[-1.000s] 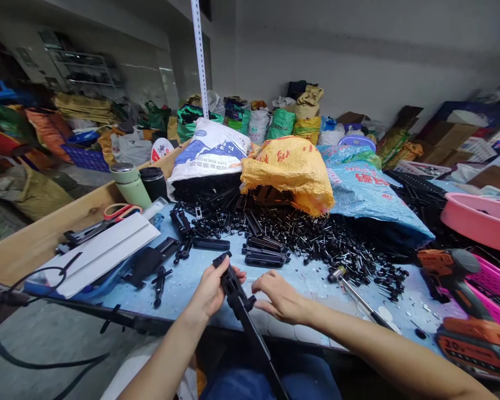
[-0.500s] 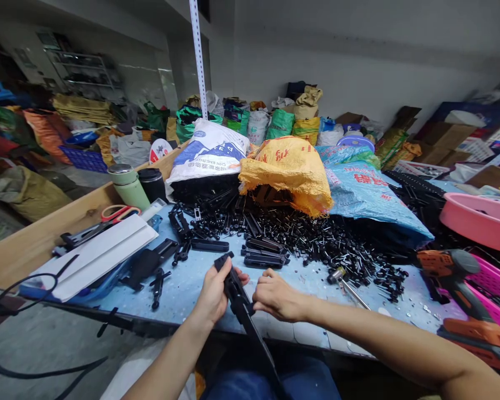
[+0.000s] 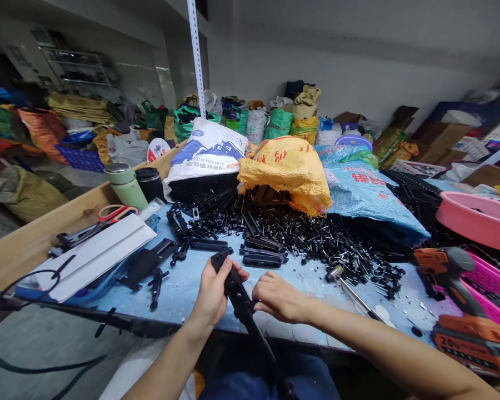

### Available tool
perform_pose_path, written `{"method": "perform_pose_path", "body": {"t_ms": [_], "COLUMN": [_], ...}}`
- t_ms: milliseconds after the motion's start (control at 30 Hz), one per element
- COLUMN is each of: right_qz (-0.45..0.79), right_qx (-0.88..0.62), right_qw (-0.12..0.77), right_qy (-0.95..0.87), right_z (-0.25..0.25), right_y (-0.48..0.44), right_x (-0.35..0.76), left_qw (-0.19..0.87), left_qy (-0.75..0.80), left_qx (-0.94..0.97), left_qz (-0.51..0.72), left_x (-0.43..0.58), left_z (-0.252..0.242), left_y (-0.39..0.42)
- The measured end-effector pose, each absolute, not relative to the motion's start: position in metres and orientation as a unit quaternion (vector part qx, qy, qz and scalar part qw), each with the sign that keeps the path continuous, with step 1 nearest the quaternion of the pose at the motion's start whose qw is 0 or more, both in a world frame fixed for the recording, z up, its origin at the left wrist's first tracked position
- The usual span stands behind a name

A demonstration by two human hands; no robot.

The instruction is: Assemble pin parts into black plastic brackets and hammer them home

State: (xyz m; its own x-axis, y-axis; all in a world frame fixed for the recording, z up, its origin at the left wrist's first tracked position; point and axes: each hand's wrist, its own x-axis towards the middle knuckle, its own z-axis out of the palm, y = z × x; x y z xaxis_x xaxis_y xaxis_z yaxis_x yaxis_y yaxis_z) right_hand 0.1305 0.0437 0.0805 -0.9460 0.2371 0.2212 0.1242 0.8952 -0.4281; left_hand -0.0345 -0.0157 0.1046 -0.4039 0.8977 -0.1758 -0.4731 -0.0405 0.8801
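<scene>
My left hand [image 3: 211,293] is wrapped round the upper end of a long black plastic bar [image 3: 238,294] that slants from the table edge down toward my lap. My right hand [image 3: 277,296] is closed in a pinch against the bar's middle, just right of the left hand; what its fingertips hold is hidden. Ahead of both hands lies a small stack of flat black parts [image 3: 263,254] and a broad heap of small black pieces [image 3: 325,239] on the blue table top [image 3: 183,286].
A hammer [image 3: 350,290] lies right of my hands, an orange cordless drill [image 3: 454,278] and pink baskets [image 3: 479,219] farther right. White, yellow and blue sacks [image 3: 289,169] stand behind the heap. Left are white boards [image 3: 100,253], scissors [image 3: 114,212], a green flask [image 3: 125,186] and a cable [image 3: 33,280].
My right hand went from loosely spread beside the bar to closed against its middle. The left hand kept its grip; the bar shifted slightly.
</scene>
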Motion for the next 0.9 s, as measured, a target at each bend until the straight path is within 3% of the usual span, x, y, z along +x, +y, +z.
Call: {"method": "perform_pose_path", "body": {"t_ms": [67,133,233,300,367,467,600,733,833,900], "right_qz": [0.257,0.394,0.624,0.678,0.625,0.389,0.165,0.032,0.004,0.008], "right_qx": [-0.124,-0.207,-0.307,-0.328,-0.349,-0.365,-0.336,-0.261,-0.174,-0.128], "right_qw": [0.134,0.108,0.006,-0.032,0.011,0.108,0.062,0.058,0.061,0.068], "right_qy": [-0.949,-0.889,-0.718,-0.657,-0.698,-0.839,-0.925,-0.963,-0.983,-0.989], "right_z": [0.078,0.076,0.08,0.084,0.088,0.087,0.072,0.059,0.057,0.06], "right_y": [0.042,0.038,0.029,0.023,0.016,0.007,0.008,0.02,0.026,0.026], "right_x": [0.127,0.122,0.114,0.113,0.117,0.128,0.147,0.163,0.169,0.172], "left_qw": [0.482,0.436,0.39,0.389,0.368,0.324,0.264,0.04,0.06,0.087], "left_qy": [0.479,0.483,0.491,0.493,0.492,0.479,0.548,0.654,0.619,0.607], "left_qx": [0.231,0.268,0.353,0.376,0.335,0.229,0.25,0.52,0.713,0.752], "left_qz": [0.697,0.71,0.694,0.681,0.714,0.783,0.754,0.548,0.324,0.241], "left_x": [-0.033,-0.029,-0.023,-0.021,-0.021,-0.029,-0.048,-0.067,-0.074,-0.076], "left_z": [0.102,0.098,0.094,0.093,0.094,0.093,0.085,0.077,0.076,0.076], "left_y": [-0.017,-0.022,-0.033,-0.037,-0.036,-0.029,-0.03,-0.047,-0.062,-0.073]}}
